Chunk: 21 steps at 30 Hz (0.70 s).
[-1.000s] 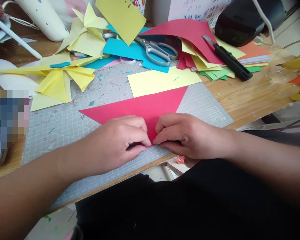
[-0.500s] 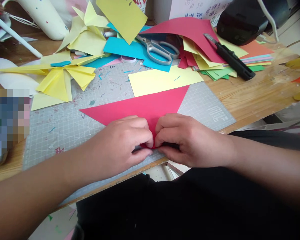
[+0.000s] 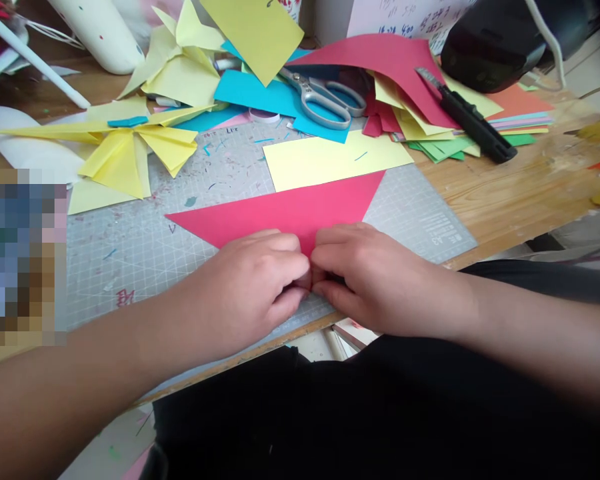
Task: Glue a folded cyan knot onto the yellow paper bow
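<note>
A red paper triangle [image 3: 285,210] lies on the grey cutting mat [image 3: 145,247], its long edge away from me and its point toward me. My left hand [image 3: 253,287] and my right hand [image 3: 367,277] meet at that near point, fingers curled and pinching the red paper between them. The tip itself is hidden under my fingers. A pale yellow paper strip [image 3: 330,160] lies just beyond the triangle.
Behind the mat lie scissors [image 3: 323,100], a black utility knife [image 3: 473,123], folded yellow paper shapes [image 3: 130,150], blue paper [image 3: 253,93], a large red sheet [image 3: 380,57] and a stack of coloured sheets [image 3: 510,117]. The wooden table's edge [image 3: 290,340] runs right under my hands.
Both hands have closed tighter together over the triangle's near point, hiding the tip. The view shifted slightly, so the table contents sit a little further right.
</note>
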Available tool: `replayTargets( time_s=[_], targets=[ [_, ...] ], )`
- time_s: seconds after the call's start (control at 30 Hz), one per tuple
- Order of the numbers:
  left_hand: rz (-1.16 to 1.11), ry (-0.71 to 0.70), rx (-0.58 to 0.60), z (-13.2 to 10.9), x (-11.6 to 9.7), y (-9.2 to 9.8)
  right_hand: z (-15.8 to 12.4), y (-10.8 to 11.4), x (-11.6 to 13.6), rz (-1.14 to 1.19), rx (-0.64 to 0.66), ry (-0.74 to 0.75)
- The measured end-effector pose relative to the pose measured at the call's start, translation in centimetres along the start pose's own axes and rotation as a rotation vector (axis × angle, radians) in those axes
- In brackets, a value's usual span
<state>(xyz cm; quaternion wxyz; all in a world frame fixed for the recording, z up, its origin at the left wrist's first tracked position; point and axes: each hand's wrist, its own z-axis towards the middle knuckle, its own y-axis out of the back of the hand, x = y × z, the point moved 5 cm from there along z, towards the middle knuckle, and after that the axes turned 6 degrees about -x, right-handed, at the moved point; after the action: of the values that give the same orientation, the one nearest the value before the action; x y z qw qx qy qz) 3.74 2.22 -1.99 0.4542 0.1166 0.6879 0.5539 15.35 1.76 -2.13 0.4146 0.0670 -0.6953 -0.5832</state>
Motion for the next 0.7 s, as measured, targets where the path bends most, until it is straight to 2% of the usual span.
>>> replayTargets(
  time_s=[0.17,0.33,0.43,0.6,0.7],
  targets=[
    [-0.045,-0.079,0.004,-0.1,0.0,0.2,0.5,0.5,-0.5,0.010,0.064,-0.107],
    [-0.062,-0.166,-0.001,-0.4,0.3,0.4,0.6,0.8,-0.7,0.060,0.076,-0.118],
    [-0.079,-0.159,-0.009,-0.5,0.6,0.4,0.4,0.8,-0.8,0.102,0.046,-0.067],
    [-0.101,-0.147,-0.016,-0.4,0.7,0.4,-0.5,0.8,-0.9,0.180,-0.045,0.113],
    [-0.101,-0.134,-0.002,-0.3,0.7,0.4,-0.9,0.7,-1.2,0.212,-0.076,0.157]
  ],
)
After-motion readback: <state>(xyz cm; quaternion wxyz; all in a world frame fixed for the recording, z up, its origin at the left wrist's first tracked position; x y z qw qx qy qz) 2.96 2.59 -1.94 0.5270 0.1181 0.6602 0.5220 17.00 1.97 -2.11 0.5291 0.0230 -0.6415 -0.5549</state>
